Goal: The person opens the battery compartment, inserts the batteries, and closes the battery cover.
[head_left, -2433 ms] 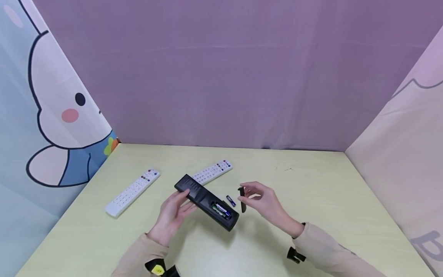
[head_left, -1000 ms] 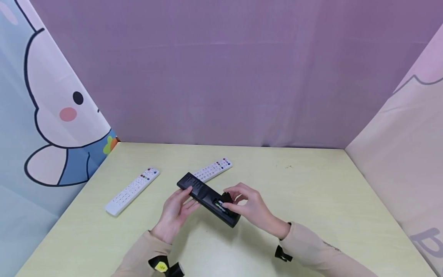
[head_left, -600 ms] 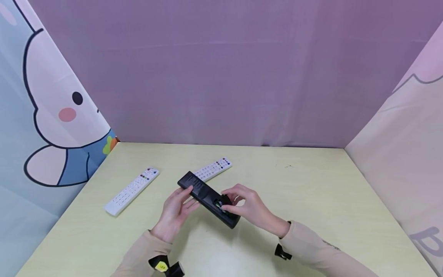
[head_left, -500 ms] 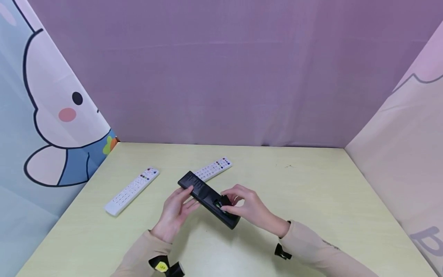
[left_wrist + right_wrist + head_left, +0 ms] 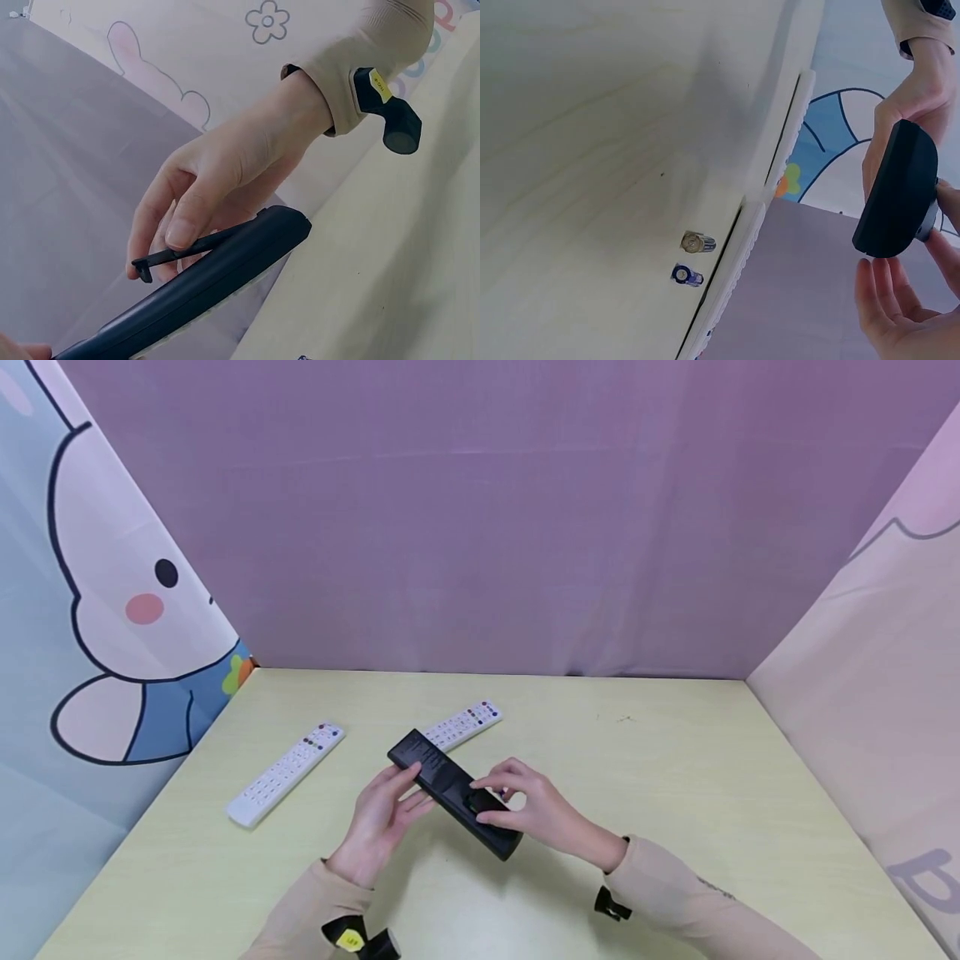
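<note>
My left hand (image 5: 378, 822) grips a black remote control (image 5: 438, 781) near its far end, thumb on top, back side up. Its battery cover (image 5: 483, 802) is pinched by my right hand (image 5: 536, 806) over the compartment. In the left wrist view, one end of the cover (image 5: 217, 238) meets the remote (image 5: 217, 289) near its tip, while the clip end stands raised, so a gap shows. The compartment's inside is hidden under the cover. Two loose batteries lie on the table in the right wrist view, one gold-ended battery (image 5: 697, 242) and one blue battery (image 5: 687, 275).
One white remote (image 5: 287, 775) lies on the table (image 5: 675, 827) at the left. Another white remote (image 5: 465, 724) lies behind the black one, partly covered by it. A purple cloth (image 5: 510, 527) hangs along the table's back edge.
The right hand has brought the cover leftward from beside the remote onto the compartment. It has tilted down flatter, and the batteries inside have gone out of sight. The left hand has barely moved.
</note>
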A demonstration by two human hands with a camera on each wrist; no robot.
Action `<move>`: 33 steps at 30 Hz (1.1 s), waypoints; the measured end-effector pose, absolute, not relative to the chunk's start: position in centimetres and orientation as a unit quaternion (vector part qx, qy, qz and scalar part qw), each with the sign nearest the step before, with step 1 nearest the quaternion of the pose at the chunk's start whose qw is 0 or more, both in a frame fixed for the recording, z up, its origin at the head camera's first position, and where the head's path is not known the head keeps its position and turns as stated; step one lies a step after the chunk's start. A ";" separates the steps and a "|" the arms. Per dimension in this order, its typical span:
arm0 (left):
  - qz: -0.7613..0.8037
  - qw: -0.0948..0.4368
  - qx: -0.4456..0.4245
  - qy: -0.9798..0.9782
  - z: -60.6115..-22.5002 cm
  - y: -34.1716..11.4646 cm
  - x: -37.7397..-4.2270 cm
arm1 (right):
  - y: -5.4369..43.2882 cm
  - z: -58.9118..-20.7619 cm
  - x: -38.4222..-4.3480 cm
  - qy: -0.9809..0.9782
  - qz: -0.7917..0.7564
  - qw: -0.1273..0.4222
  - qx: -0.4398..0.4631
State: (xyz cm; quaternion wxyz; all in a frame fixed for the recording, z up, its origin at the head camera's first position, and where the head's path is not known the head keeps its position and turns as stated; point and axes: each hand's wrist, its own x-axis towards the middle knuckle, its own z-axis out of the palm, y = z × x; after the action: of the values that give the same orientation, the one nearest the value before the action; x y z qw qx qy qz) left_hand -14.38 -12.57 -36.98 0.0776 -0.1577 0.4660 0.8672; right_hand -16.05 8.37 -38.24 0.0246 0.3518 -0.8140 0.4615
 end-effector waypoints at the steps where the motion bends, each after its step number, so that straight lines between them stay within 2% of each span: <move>1: 0.868 0.078 -0.157 0.466 -37.0 -12.6 -14.4 | 8.4 -38.3 -16.0 -0.813 0.462 0.020 0.353; 13: 0.867 0.079 -0.155 0.467 -36.8 -12.4 -14.3 | 8.6 -38.6 -15.8 -0.816 0.450 0.007 0.362; 22: 0.866 0.081 -0.155 0.469 -36.7 -12.7 -14.1 | 8.6 -38.8 -15.1 -0.818 0.378 0.076 0.427; 28: 0.862 0.083 -0.150 0.477 -36.7 -13.0 -14.0 | 8.7 -39.1 -14.8 -0.819 0.359 0.046 0.445; 33: 0.860 0.086 -0.147 0.481 -36.8 -13.2 -13.9 | 8.7 -39.1 -14.8 -0.818 0.345 0.046 0.459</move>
State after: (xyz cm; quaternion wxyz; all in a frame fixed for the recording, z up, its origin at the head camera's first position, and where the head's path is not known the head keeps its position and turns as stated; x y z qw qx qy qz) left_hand -13.95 -13.17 -36.83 0.0857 -0.1467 0.4806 0.8603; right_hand -14.79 8.67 -39.06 0.0457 0.4589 -0.8175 0.3449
